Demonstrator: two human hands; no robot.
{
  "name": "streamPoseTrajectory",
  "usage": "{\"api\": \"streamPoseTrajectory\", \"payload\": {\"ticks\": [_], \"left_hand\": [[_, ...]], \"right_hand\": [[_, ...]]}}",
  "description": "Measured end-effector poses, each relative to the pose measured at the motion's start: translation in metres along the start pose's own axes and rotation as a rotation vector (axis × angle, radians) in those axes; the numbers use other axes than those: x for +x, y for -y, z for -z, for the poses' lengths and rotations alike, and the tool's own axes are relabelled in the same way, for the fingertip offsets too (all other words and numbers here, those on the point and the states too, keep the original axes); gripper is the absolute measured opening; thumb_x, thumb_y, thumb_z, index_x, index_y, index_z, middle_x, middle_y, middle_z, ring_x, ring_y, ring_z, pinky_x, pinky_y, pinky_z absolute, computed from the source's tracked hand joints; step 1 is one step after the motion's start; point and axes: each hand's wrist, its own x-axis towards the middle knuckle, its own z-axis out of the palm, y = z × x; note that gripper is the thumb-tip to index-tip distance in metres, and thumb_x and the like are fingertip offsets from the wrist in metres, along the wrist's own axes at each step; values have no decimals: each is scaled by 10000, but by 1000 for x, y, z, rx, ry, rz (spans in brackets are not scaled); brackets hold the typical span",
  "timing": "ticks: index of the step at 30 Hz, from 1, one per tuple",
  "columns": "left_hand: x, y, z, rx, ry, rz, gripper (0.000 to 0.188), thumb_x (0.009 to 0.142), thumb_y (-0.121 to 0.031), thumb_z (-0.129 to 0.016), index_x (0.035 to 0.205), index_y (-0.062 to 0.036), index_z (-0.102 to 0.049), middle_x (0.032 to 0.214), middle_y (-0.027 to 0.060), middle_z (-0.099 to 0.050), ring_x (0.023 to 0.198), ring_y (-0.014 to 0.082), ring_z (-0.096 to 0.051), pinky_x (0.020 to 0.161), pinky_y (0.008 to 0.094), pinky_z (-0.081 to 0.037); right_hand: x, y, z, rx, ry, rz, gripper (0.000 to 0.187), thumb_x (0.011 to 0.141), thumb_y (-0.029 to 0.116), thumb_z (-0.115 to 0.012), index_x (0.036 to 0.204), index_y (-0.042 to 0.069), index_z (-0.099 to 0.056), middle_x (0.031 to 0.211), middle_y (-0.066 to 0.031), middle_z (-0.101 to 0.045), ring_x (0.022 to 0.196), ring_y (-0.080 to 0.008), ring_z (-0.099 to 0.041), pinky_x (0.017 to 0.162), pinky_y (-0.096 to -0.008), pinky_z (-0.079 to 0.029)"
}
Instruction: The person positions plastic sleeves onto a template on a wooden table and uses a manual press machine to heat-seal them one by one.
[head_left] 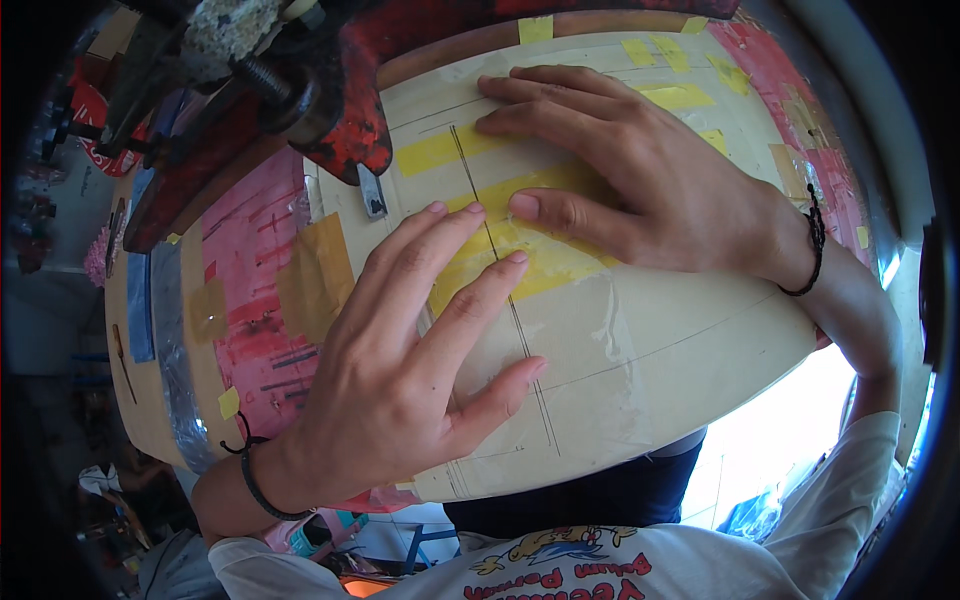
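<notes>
My left hand [400, 370] rests with spread fingers on a cream-coloured, smooth panel [690, 365]. My right hand [655, 185] lies on the same panel farther up and to the right, its fingers stretched out and its thumb pointing at the left fingertips. Neither hand holds anything. Strips of yellow tape [435, 153] run across the panel under and between my hands. A pair of thin dark lines [520, 330] passes between my left fingertips and right thumb toward the near edge. Clear tape [608, 335] sticks to the panel near its middle.
A worn red metal clamp [360, 125] with a threaded screw stands over the panel's far left. Left of my hands are pink-red sheeting [245, 240], brown tape [320, 275] and a thin dark tool [122, 360]. Blue plastic [755, 515] lies on the floor at the lower right.
</notes>
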Motion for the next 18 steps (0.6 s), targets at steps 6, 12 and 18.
{"api": "streamPoseTrajectory", "payload": {"ticks": [6, 12, 18], "left_hand": [[0, 1, 0, -2, -13, -4, 557, 764, -189, -801, 1262, 4, -643, 1373, 266, -510, 1273, 463, -506, 1071, 524, -427], [0, -2, 1, -5, -4, 10, 552, 773, -218, -804, 1254, 2, -646, 1383, 277, -496, 1272, 475, -499, 1075, 533, -421], [-7, -17, 9, 235, -113, -172, 394, 821, -232, -775, 1132, 2, -706, 1192, 248, -615, 1065, 414, -610, 887, 468, -551]], "right_hand": [[1, 3, 7, 77, -3, 7, 426, 935, 247, -653, 1270, -9, -595, 1452, -238, -511, 1331, -431, -483, 1110, -503, -405], [1, 6, 8, 84, 22, 9, 371, 903, 185, -670, 1219, -7, -636, 1419, -202, -557, 1305, -416, -505, 1093, -492, -425], [4, 6, 8, 88, 25, -7, 355, 903, 179, -666, 1206, -7, -649, 1407, -191, -571, 1304, -411, -508, 1091, -488, -431]]}}
